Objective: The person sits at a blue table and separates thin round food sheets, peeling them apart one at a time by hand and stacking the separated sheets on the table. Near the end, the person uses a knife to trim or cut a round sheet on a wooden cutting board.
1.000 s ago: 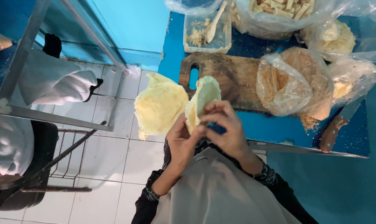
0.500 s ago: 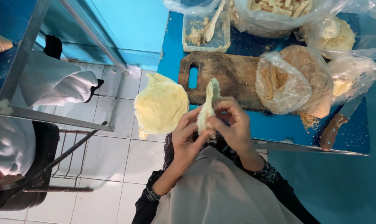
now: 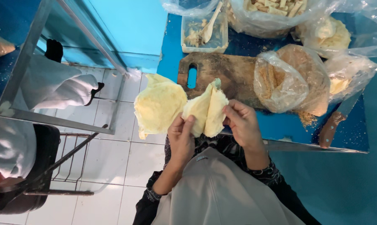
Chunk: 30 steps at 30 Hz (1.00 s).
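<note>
Both hands fold a pale yellow wrapper

Left hand (image 3: 182,135) and right hand (image 3: 243,123) pinch the folded wrapper (image 3: 206,109) between them; clear crumb bag (image 3: 286,79) lies beyond the right hand on the blue tabletop (image 3: 280,125).

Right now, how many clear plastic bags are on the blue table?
5: one at the top edge, one holding pale strips, one top right, one with brown crumbs, one right. More may be hidden.
</note>
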Motion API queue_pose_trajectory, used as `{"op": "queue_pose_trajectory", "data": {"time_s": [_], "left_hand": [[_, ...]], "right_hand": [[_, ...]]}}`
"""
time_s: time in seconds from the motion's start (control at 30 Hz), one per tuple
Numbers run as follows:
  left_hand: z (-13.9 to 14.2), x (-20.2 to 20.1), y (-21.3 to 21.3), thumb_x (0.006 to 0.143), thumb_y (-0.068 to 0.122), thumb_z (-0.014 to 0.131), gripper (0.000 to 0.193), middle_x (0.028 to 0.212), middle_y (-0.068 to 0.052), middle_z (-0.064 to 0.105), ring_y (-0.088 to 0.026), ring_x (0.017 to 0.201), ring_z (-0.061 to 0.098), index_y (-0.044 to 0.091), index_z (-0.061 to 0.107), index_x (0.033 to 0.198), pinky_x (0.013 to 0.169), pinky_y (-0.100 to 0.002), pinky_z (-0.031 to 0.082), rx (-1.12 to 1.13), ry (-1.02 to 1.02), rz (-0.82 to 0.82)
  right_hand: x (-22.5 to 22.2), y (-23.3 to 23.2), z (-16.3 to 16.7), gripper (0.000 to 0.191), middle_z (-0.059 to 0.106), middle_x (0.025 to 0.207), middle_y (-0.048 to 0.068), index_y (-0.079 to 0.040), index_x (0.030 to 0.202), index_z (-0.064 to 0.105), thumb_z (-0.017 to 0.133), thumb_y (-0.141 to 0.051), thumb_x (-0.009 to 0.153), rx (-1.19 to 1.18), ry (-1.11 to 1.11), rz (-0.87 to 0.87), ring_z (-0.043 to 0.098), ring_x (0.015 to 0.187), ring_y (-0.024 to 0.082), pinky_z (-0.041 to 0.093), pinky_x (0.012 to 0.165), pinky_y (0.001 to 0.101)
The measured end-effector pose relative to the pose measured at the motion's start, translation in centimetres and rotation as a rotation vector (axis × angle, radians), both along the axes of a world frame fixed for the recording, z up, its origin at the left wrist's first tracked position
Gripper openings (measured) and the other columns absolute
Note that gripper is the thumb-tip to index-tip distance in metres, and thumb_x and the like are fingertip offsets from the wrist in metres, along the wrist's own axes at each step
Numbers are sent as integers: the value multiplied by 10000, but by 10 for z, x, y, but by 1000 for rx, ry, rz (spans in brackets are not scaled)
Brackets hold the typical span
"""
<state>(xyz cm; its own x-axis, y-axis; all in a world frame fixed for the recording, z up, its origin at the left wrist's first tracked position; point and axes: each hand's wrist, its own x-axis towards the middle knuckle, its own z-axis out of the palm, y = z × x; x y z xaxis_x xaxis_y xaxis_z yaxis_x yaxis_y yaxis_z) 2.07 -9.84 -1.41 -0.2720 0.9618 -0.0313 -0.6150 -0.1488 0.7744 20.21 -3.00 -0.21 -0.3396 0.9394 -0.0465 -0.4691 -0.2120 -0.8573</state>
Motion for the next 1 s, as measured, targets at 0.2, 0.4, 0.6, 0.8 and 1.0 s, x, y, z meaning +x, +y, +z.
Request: {"op": "queue_pose_trajectory", "data": {"time_s": [0.2, 0.4, 0.6, 0.8, 1.0], "left_hand": [[8, -22, 6, 1060, 151, 578, 219, 1140, -70, 700, -127, 1033, 660, -15, 624, 1194, 909, -294, 548, 8, -127, 194], [29, -96, 14, 1124, 199, 567, 227, 1074, -97, 687, -141, 988, 633, -12, 619, 1188, 834, -326, 547, -49, 409, 511], [41, -106, 16, 1052, 138, 638, 250, 1101, -240, 636, -364, 968, 592, -58, 586, 1198, 860, -443, 501, -262, 1509, 680], [47, -117, 22, 986, 104, 630, 525, 1273, -206, 621, -364, 1054, 674, -37, 476, 1468, 888, -429, 530, -233, 1101, 416], [48, -90, 4, 1004, 91, 692, 453, 1326, -238, 576, -404, 1211, 600, 10, 566, 1432, 1024, -464, 496, -108, 1412, 559]], "right_hand": [[3, 5, -17, 286, 732, 1090, 64, -54, 1188, 639, 468, -233, 1045, -167, 187, -212, 732, 963, 158, 607, 839, 322], [62, 22, -3, 342, 704, 1196, 73, -37, 1402, 569, 541, -243, 1131, 151, 19, -744, 704, 1029, 183, 604, 884, 342], [68, 7, 19, 403, 664, 1369, 76, -28, 1468, 546, 535, -305, 1175, 347, 123, -670, 669, 1189, 163, 553, 1051, 313], [53, 12, 37, 415, 666, 1350, 72, -30, 1444, 551, 531, -311, 1140, 262, 125, -703, 671, 1214, 171, 563, 1055, 330], [32, 12, 36, 293, 672, 1223, 56, -51, 1372, 571, 591, -207, 1125, 254, 139, -497, 667, 1080, 140, 564, 954, 301]]}}
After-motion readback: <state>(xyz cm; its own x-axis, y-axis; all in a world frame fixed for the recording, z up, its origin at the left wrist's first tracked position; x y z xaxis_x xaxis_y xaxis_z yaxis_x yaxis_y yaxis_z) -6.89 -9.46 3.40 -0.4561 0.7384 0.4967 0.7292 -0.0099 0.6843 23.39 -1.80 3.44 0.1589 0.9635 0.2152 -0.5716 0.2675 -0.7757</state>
